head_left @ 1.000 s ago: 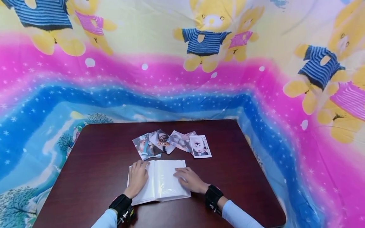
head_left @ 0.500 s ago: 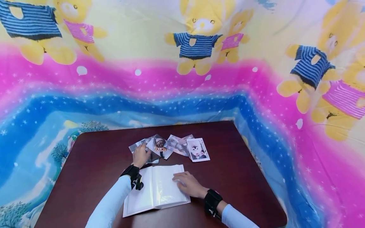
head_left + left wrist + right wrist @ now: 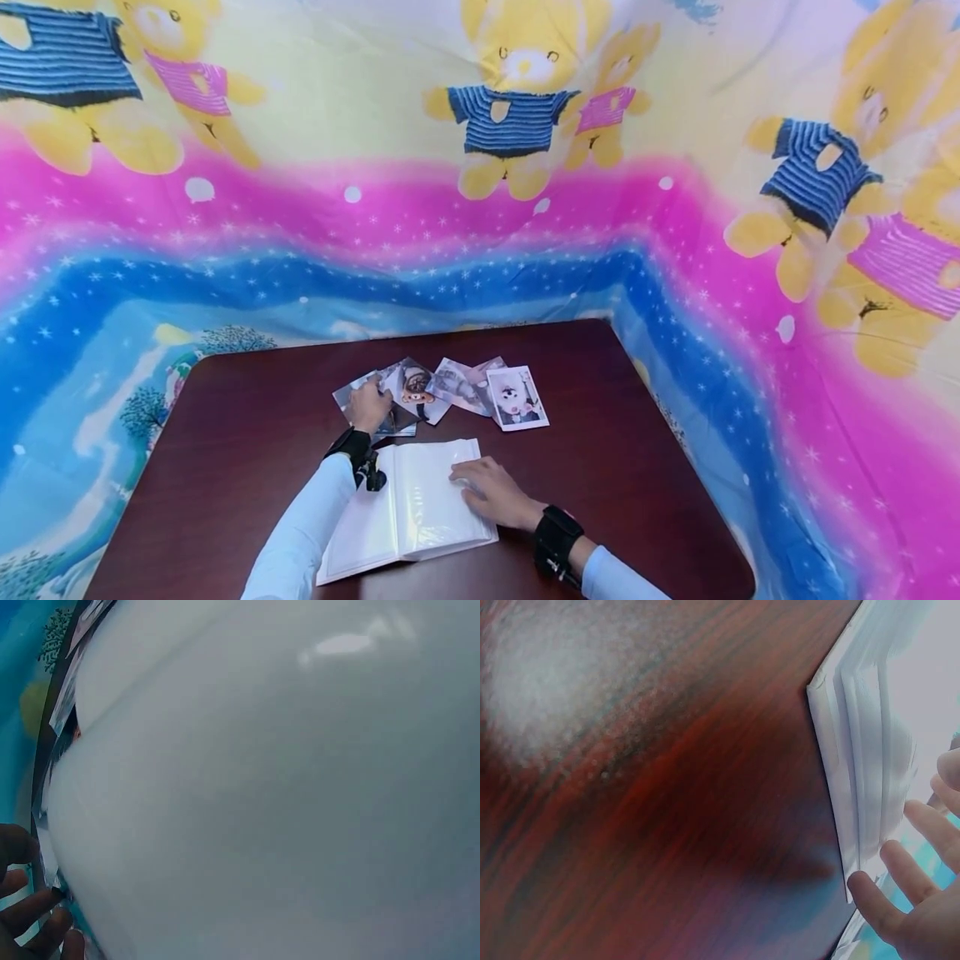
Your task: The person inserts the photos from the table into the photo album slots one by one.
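Observation:
A white photo album (image 3: pixel 420 525) lies open on the dark wooden table (image 3: pixel 247 433). My right hand (image 3: pixel 471 482) rests flat on its right page, fingers straight; in the right wrist view those fingers (image 3: pixel 889 904) lie at the album's page edges (image 3: pixel 859 787). My left hand (image 3: pixel 372 400) reaches past the album and lies on the leftmost photo (image 3: pixel 390 421) of a fanned row. The left wrist view is mostly filled by the blurred white album page (image 3: pixel 285 795), with my fingers (image 3: pixel 30 911) by photo edges at the lower left. Whether they pinch a photo is not visible.
Other loose photos lie behind the album: a bear photo (image 3: pixel 417 388), a pale one (image 3: pixel 461 386) and a white-framed one (image 3: pixel 516 398). A bright teddy-bear cloth (image 3: pixel 525 208) hangs around the table on three sides. Bare table shows left and right of the album.
My left hand left the album's left page and moved forward onto the leftmost photos. The right hand stayed on the right page. The head view shifted slightly.

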`<state>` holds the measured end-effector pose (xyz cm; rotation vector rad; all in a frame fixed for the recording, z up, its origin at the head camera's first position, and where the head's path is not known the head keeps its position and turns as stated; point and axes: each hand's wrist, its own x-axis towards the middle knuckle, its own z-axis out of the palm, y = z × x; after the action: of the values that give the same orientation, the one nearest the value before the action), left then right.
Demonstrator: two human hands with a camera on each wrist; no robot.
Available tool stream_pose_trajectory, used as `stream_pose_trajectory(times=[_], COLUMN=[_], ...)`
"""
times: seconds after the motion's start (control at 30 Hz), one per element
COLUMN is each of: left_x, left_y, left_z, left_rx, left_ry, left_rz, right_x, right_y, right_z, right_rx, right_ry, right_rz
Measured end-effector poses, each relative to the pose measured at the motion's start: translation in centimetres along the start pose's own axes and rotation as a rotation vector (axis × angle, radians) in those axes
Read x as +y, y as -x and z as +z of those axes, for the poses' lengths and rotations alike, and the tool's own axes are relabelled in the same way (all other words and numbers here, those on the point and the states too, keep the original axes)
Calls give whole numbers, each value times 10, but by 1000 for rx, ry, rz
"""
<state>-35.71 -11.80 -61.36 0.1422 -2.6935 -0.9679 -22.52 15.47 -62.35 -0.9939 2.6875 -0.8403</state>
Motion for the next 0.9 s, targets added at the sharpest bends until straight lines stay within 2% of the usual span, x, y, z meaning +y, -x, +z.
stream_pose_trajectory(times=[0.1, 0.17, 0.27, 0.37, 0.53, 0.7, 0.9], left_x=[1, 2, 1, 0, -4, -9, -12], left_y=[2, 4, 3, 2, 5, 14, 30], left_z=[-2, -3, -4, -8, -26, -45, -59], left_rx=[63, 73, 44, -20, -109, -61, 13], left_ry=[74, 127, 178, 226, 295, 265, 302], left_rz=[43, 25, -45, -117, -186, -175, -123], right_x=[-2, -4, -5, -5, -6, -8, -6], right_y=[0, 1, 2, 2, -3, -15, -37], right_z=[2, 2, 3, 2, -3, -6, -5], right_rx=[1, 0, 10, 23, 19, 24, 93], right_ry=[5, 7, 21, 27, 22, 17, -47], right_rz=[-1, -6, -23, -30, -12, -12, 16])
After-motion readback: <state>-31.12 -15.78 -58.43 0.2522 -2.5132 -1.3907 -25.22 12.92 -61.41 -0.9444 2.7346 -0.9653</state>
